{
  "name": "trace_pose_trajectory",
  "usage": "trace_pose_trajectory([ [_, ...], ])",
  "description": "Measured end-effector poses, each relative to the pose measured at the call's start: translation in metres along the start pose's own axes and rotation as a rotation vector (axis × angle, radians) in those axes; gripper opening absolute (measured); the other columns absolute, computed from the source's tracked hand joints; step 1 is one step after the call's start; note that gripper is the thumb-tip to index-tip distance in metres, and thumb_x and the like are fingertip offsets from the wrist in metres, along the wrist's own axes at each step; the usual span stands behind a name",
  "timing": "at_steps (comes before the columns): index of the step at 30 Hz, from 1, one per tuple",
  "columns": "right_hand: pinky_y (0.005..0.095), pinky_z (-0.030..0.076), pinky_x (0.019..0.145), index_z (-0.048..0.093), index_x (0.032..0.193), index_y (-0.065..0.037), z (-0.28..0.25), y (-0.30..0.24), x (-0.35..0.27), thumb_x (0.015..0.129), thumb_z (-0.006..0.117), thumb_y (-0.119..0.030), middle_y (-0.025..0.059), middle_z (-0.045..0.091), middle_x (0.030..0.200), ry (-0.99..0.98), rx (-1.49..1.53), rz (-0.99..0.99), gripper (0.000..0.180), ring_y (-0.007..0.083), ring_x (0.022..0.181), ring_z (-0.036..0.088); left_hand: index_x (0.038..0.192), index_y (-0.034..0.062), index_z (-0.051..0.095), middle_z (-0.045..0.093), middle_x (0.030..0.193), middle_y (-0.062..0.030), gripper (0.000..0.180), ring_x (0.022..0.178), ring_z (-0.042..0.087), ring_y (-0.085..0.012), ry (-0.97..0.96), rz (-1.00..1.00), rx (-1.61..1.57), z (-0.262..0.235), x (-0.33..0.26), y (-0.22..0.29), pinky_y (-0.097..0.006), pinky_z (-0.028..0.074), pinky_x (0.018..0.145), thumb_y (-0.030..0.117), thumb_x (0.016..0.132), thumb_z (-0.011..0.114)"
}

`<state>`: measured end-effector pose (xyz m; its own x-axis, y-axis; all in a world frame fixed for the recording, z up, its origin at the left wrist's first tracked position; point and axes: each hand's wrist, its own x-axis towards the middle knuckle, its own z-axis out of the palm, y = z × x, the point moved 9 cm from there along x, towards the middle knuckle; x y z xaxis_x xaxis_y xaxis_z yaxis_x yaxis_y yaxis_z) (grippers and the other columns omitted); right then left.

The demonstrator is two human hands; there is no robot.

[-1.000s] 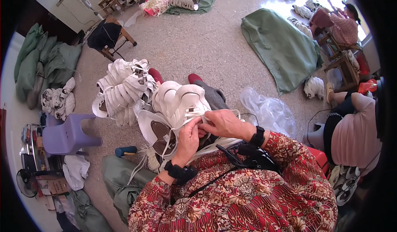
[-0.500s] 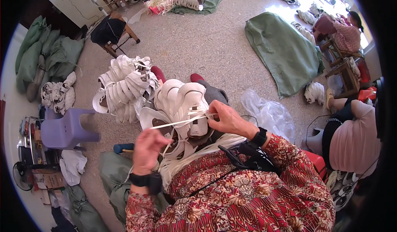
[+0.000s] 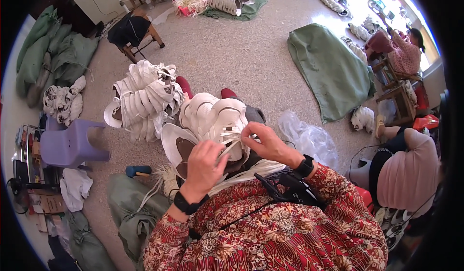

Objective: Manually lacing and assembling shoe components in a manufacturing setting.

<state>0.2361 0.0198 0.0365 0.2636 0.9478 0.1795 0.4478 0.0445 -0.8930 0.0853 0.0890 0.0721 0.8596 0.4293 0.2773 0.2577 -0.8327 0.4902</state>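
Observation:
A nested stack of white shoe uppers [image 3: 205, 109] rests on my lap, with a white shoelace [image 3: 231, 145] threaded through the eyelets of the nearest one. My right hand [image 3: 267, 144] pinches the lace at the right side of the eyelets. Close to the lower left of the same upper, my left hand [image 3: 205, 166] has its fingers closed on the lace, partly hiding the opening with its brown lining. Across my lap below the uppers lies a bunch of loose white laces [image 3: 256, 170].
Another pile of white uppers [image 3: 145, 97] lies on the floor ahead left. A purple stool [image 3: 67, 145], a blue-headed hammer [image 3: 137, 170] and green sacks [image 3: 72, 53] are at the left. Clear plastic [image 3: 309, 135] and a green cloth [image 3: 331, 73] lie right. Co-workers [image 3: 406, 174] sit at the right.
My left hand has moved right and in toward the upper, and the lace stretched between the hands is now short. The right hand stays near the eyelets.

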Motion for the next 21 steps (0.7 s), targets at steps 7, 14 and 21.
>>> trace_pose_trajectory([
  [7,0.0301,0.051,0.071,0.06,0.094,0.001,0.007,0.01,-0.005,0.09,0.065,-0.009,0.0107,0.068,0.082,-0.137,0.097,0.215,0.011,0.0197,0.077,0.067,0.089,0.0057,0.061,0.056,0.086,-0.0095,0.017,0.086,0.057,-0.0281,0.017,0.15,0.207,0.017,0.023,0.016,-0.04,0.041,0.082,0.015,0.079,0.071],
  [14,0.0432,0.046,0.071,0.056,0.082,-0.003,0.013,-0.013,0.002,0.078,0.069,-0.019,0.0137,0.06,0.074,-0.072,-0.374,-0.073,0.02,0.0336,0.074,0.061,0.084,0.0074,0.058,0.055,0.08,-0.008,0.007,0.082,0.058,-0.0271,-0.014,0.161,0.146,0.015,0.035,0.016,-0.041,0.04,0.079,0.01,0.082,0.065],
  [21,0.042,0.044,0.073,0.053,0.081,-0.003,0.003,-0.011,-0.004,0.075,0.067,-0.012,0.0137,0.054,0.082,0.045,-0.293,-0.114,0.018,0.0351,0.082,0.054,0.085,0.0077,0.06,0.054,0.074,-0.0083,0.01,0.076,0.057,-0.0272,-0.382,0.195,0.248,-0.019,-0.055,-0.003,-0.041,0.04,0.08,0.004,0.076,0.061],
])
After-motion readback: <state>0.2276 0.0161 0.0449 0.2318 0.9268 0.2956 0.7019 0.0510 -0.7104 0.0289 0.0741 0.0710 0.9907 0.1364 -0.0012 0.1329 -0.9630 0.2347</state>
